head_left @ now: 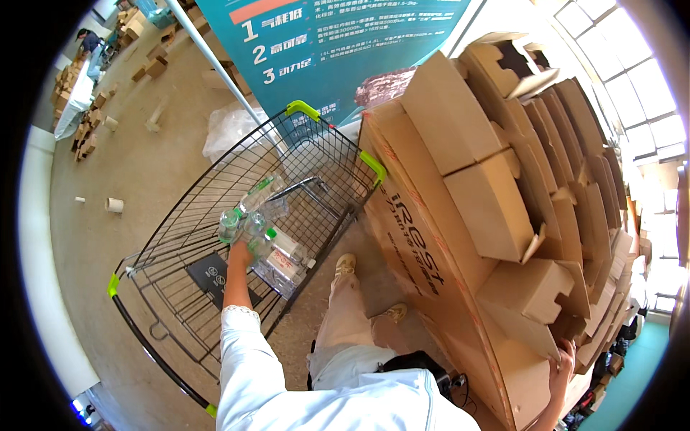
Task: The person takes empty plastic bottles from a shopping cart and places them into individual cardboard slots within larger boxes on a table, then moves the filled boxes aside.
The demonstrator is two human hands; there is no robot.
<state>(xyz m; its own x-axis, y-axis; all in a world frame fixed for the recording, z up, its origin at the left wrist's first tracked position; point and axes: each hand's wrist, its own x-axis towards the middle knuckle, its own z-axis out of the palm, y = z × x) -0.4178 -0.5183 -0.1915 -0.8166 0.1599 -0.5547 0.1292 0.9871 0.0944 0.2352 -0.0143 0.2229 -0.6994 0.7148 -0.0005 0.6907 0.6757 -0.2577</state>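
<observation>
My left hand (241,253) reaches into a black wire shopping cart (172,208) and is closed on a clear plastic bottle (230,224); its fingertips are partly hidden among the bottles. Several more clear bottles with green caps lie around it on the cart's bottom, one of them a bottle with a white and red label (284,263). At the lower right, my right hand (563,363) has its fingers curled on the edge of an open cardboard box (535,287). That box is in a large carton, beside other boxes.
The large brown carton (410,237) stands right of the cart, filled with several open cardboard boxes (467,144). Behind the cart are a teal banner (323,50) and clear plastic sheeting (230,133). Loose cardboard lies at the far left, where another person (90,43) is.
</observation>
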